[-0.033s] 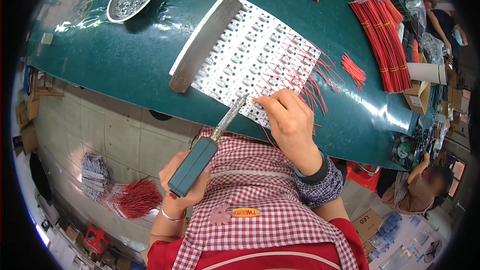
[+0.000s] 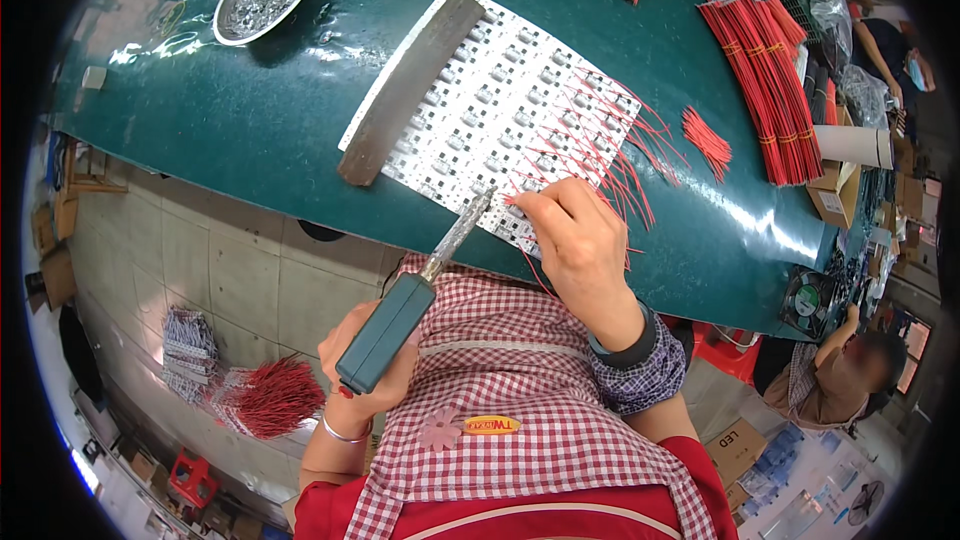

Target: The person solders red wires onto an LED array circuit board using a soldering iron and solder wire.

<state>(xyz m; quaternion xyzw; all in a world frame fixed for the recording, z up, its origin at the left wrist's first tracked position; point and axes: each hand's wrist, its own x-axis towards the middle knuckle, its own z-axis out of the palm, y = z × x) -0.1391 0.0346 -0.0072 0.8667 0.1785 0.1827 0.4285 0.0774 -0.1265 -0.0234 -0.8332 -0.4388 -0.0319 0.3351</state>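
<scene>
My left hand (image 2: pixel 396 378) is wrapped round the dark green handle of a soldering iron (image 2: pixel 385 332). The iron's metal tip touches or hovers just over the near edge of a white circuit board panel (image 2: pixel 473 118) with rows of small components. Right beside that tip, my right hand (image 2: pixel 585 250) pinches the end of a thin red wire (image 2: pixel 513 198) at the board. Several more red wires (image 2: pixel 600 140) stick out from the panel's right part, some behind my right hand. A dark flat bar (image 2: pixel 412 88) lies across the panel's left side.
A metal bowl (image 2: pixel 220 28) of shiny bits stands at the far left. Red wire bundles (image 2: pixel 765 90) lie at the right, with smaller bunches (image 2: pixel 708 144) nearer the panel. A small fan (image 2: pixel 805 295) sits at the table's right end. Another person (image 2: pixel 830 380) sits beyond it.
</scene>
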